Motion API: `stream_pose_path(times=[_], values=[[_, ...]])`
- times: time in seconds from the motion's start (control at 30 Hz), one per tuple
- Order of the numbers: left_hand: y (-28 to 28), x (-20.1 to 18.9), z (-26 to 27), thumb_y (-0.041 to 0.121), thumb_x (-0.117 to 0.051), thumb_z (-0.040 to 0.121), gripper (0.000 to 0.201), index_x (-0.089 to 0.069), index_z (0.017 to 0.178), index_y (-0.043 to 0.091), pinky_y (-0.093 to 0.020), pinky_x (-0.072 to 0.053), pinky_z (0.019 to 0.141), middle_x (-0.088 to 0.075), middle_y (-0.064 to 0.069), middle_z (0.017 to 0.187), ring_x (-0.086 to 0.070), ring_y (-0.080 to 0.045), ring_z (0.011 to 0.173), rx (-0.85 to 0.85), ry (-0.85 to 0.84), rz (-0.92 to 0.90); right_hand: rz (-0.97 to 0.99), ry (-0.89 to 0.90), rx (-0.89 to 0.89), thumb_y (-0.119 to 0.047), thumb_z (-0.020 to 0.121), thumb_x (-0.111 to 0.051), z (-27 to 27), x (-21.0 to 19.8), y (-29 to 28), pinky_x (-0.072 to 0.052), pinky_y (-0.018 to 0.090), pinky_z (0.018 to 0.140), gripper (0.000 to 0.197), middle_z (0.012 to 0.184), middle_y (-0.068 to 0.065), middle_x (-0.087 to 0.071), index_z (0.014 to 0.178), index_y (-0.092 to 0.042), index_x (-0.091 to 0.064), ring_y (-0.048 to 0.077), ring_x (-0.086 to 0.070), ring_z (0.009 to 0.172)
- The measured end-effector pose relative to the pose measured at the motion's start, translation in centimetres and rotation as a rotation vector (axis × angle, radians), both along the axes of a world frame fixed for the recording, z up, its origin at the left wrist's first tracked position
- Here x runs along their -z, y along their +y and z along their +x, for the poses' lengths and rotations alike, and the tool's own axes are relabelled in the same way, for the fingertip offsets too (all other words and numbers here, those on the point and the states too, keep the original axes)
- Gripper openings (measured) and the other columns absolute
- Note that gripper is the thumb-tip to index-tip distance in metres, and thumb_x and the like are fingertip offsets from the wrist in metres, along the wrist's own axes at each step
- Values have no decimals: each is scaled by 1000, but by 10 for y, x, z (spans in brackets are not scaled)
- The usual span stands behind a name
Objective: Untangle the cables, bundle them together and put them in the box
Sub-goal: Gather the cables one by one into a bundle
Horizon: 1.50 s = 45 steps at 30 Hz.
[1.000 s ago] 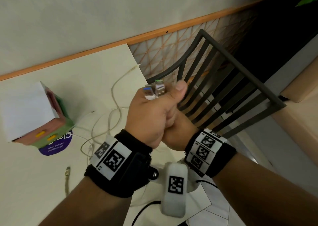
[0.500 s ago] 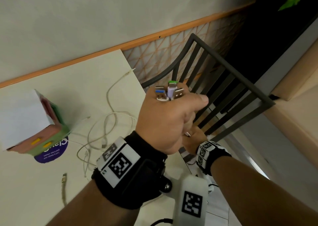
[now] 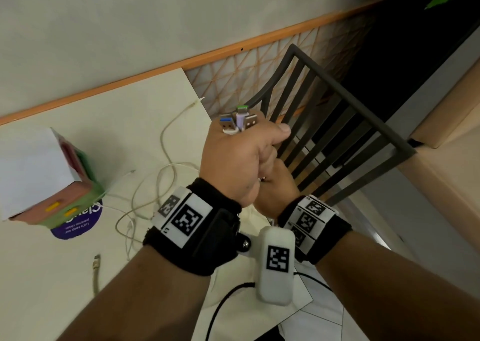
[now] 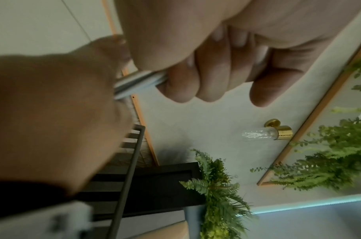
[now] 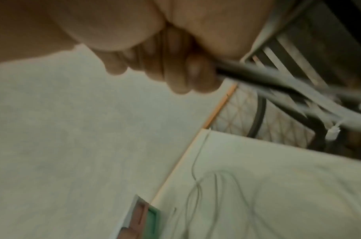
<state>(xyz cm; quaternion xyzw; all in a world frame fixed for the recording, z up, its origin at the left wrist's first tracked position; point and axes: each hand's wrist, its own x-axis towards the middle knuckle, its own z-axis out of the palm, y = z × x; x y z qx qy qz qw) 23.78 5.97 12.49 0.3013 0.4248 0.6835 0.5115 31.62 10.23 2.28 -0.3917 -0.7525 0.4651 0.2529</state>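
The left hand [image 3: 235, 164] was clenched round the cables [image 3: 166, 182], raised above the table's [image 3: 52, 275] right edge, with the plugs [image 3: 237, 121] sticking up out of the top of the fist beside the thumb. Just below and behind it, the right hand [image 3: 276, 194] was closed on the same cables, which ran down from it to loose loops lying on the table between the hands and the box [image 3: 39, 174]. The box stood at the table's left, well apart from both hands; a separate cable end [image 3: 95, 273] lay nearer the front edge.

The head view hid the right hand's fingers behind the left fist. The left wrist view showed the strands [image 4: 138, 82] passing flat and side by side from the left fingers [image 4: 198, 76] into the right hand [image 4: 48, 113]. The right wrist view, blurred, showed the right fingers [image 5: 181, 74] curled round the cables [image 5: 277, 84], a small white plug [image 5: 332, 132] dangling, and the loops [image 5: 216, 194] on the table.

Half a second before, the right hand was lower, clearly apart from the left; it had since come up close under the left fist. The plugs stayed in the left grip.
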Motion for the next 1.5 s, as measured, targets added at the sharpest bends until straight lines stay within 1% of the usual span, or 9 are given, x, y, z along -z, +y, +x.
stream_pose_path(times=[0.17,0.53,0.7,0.8,0.93,1.07,1.23,1.4,1.5], values=[[0,-14,2,1,-57,75,43,-39,40,20,-15,-23,37,-28,7,34,-24,-6,25,77,-4,36,-153,-173,85,-50,76,-46,-3,62,29,-49,48,55,46,61,19,-53,63,-7,-50,32,-48,57],[-13,-19,0,-3,-56,76,45,-43,39,19,-13,-25,41,-30,7,35,-24,-6,26,132,5,126,-332,-620,269,-31,86,-53,25,81,50,-45,27,60,20,86,6,-65,86,-14,-64,22,-62,78],[-16,2,2,0,-60,74,47,-45,37,25,-15,-25,42,-31,10,35,-24,-7,28,24,68,20,-117,-988,-155,-45,84,-45,34,79,46,-37,27,59,24,95,5,-67,70,-26,-47,18,-53,71],[-16,26,-6,1,-66,78,51,-43,38,25,-16,-25,41,-32,10,36,-26,-8,29,-131,63,-160,50,-618,-285,-37,78,-66,20,46,31,-42,19,65,15,89,-16,-63,83,-30,-54,4,-56,76],[-22,49,-22,-1,-64,85,40,-55,51,18,-16,-32,39,-42,10,37,-39,-5,33,-306,-4,-367,-199,194,-457,-5,61,-67,-6,-21,10,-49,30,99,87,139,-2,-53,143,-17,-39,15,-53,128],[-34,68,-40,-10,-56,83,42,-53,49,14,-20,-38,45,-48,1,45,-48,-13,44,-373,-94,-484,103,-110,-557,-13,62,-57,-39,-50,-2,-45,25,105,92,148,-8,-45,150,-22,-32,0,-44,133],[-56,92,-65,-3,-54,92,29,-57,68,13,-26,-47,54,-56,-6,65,-55,-20,58,-413,-154,-602,363,-340,-709,-21,62,-52,-77,-42,-23,-28,25,115,72,120,7,-68,133,-11,-57,23,-63,112],[-80,101,-110,8,-65,71,8,-60,66,7,-26,-33,45,-44,-7,52,-41,-20,46,-676,-208,-644,-110,-221,-596,-17,70,-50,-122,-12,-37,-41,19,104,70,129,-5,-63,139,-24,-51,6,-57,120],[-94,108,-141,3,-66,78,20,-51,64,7,-21,-22,43,-29,-2,43,-25,-18,36,-783,-279,-700,37,-451,-348,-15,85,-56,-146,28,-39,-49,25,92,29,108,0,-72,111,-20,-69,17,-66,102]])
